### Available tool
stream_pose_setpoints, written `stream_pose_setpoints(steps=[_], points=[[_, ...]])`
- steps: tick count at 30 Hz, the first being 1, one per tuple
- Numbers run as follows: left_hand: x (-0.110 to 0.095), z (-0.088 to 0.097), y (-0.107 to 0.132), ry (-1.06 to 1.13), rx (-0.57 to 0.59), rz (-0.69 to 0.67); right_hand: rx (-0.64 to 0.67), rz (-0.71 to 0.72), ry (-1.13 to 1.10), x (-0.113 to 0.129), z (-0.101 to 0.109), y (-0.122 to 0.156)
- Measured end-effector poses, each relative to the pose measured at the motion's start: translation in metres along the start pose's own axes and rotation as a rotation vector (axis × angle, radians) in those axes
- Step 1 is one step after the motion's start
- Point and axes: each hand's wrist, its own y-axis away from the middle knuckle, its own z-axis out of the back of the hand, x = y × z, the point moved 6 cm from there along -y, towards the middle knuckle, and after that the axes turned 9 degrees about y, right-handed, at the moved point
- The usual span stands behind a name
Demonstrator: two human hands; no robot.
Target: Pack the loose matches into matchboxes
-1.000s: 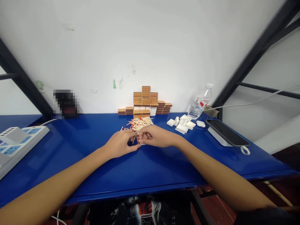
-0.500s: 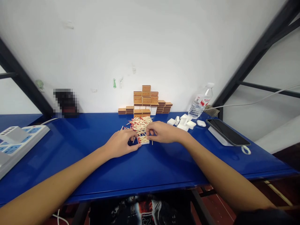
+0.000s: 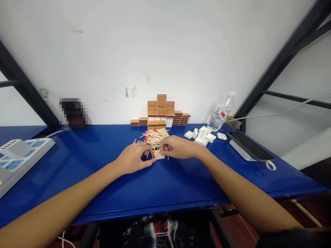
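A small white matchbox tray [image 3: 160, 158] with red-tipped matches in it lies on the blue table, in front of a loose heap of matches [image 3: 156, 137]. My left hand [image 3: 131, 159] steadies the tray at its left end, with the thumb at the near corner and the fingers curled around the far side. Over the tray's right end, my right hand [image 3: 177, 147] is closed in a pinch, its fingertips down by the matches. Whatever sits between those fingertips is hidden. One match lies beside the tray, below the right hand.
Orange matchboxes [image 3: 161, 111] are stacked against the wall behind the heap. White trays [image 3: 203, 135], a water bottle [image 3: 221, 112], an earbud case [image 3: 221, 136] and a phone [image 3: 250, 146] stand to the right. A power strip [image 3: 28, 155] lies at the left.
My right hand has shifted slightly left and down, its fingertips now lower over the tray. The left hand stays in place on the tray.
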Motion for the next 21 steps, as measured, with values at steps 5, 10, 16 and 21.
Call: stream_pose_setpoints(steps=[5, 10, 16, 21], points=[[0.001, -0.001, 0.000, -0.012, 0.013, 0.027, 0.046, -0.026, -0.010, -0.001, -0.002, 0.000], [0.001, 0.000, 0.000, -0.001, 0.001, 0.009, 0.032, -0.022, -0.016, -0.005, -0.002, -0.001], [0.000, 0.001, 0.001, 0.005, -0.019, -0.006, -0.017, -0.001, 0.026, -0.007, 0.005, 0.002], [0.001, -0.001, 0.001, 0.005, -0.010, 0.001, -0.078, -0.008, 0.118, -0.012, 0.010, 0.003]])
